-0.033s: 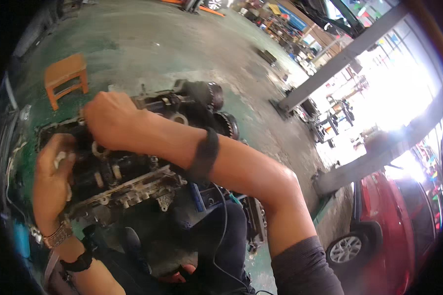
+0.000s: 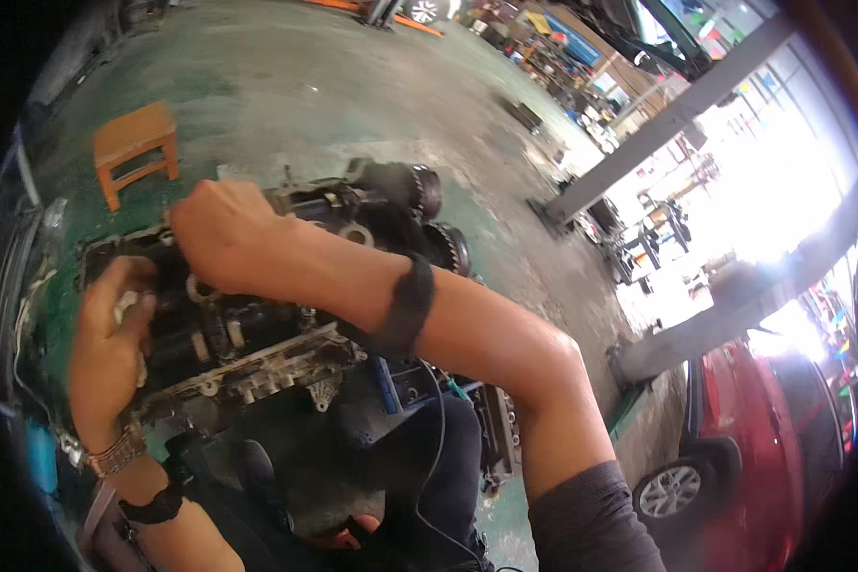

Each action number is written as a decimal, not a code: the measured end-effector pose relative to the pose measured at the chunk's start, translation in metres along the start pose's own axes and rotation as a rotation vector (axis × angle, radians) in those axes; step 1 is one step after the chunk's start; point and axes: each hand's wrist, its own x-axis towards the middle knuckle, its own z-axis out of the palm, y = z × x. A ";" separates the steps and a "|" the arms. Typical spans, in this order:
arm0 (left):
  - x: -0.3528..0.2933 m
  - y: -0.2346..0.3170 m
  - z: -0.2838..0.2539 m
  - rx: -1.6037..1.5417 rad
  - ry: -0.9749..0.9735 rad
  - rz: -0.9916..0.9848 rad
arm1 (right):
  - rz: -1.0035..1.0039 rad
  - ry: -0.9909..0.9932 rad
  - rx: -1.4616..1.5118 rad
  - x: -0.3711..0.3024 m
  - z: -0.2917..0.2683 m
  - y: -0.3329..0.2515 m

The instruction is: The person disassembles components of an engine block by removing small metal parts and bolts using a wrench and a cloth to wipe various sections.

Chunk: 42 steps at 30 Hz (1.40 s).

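A dark, greasy engine (image 2: 267, 334) stretches out in front of me, with its metal parts exposed and two toothed gears (image 2: 427, 191) at its far right end. Over its left part, my right hand (image 2: 221, 234) is closed in a fist, knuckles up; whatever it grips is hidden. Lower and to the left, my left hand (image 2: 110, 348) curls its fingers at the engine's left end. Something small and whitish (image 2: 126, 303) shows between its thumb and fingers, too blurred to name. My right forearm crosses above the engine and covers part of it.
An orange stool (image 2: 135, 138) stands on the floor beyond the engine. To the right are grey posts (image 2: 667, 124) and a red car (image 2: 748, 448). A blue metal frame (image 2: 386, 386) sits under the engine near my knee, and a thin cable (image 2: 439, 448) hangs over my leg.
The whole view has shifted slightly, so the surroundings sit a little farther right and lower. Both hands keep nearly the same pose over the engine.
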 end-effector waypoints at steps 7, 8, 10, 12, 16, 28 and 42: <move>0.002 0.001 -0.007 -0.004 -0.060 0.096 | -0.053 0.028 0.020 0.004 0.002 -0.007; 0.001 0.001 -0.008 -0.005 -0.060 0.136 | -0.059 0.033 0.000 0.004 0.001 -0.008; -0.001 0.008 -0.010 -0.038 -0.060 0.073 | -0.075 0.041 -0.022 0.004 0.004 -0.009; 0.000 0.007 -0.012 -0.029 -0.104 0.077 | -0.073 0.093 -0.029 0.005 0.007 -0.009; 0.005 -0.001 -0.010 0.075 -0.089 0.219 | -0.114 0.079 -0.059 0.001 0.000 -0.006; 0.007 0.000 -0.016 0.089 -0.138 0.233 | -0.100 0.099 -0.028 0.000 0.002 -0.003; 0.016 -0.027 -0.032 -0.219 0.389 0.235 | 0.020 0.193 0.092 0.007 -0.013 0.009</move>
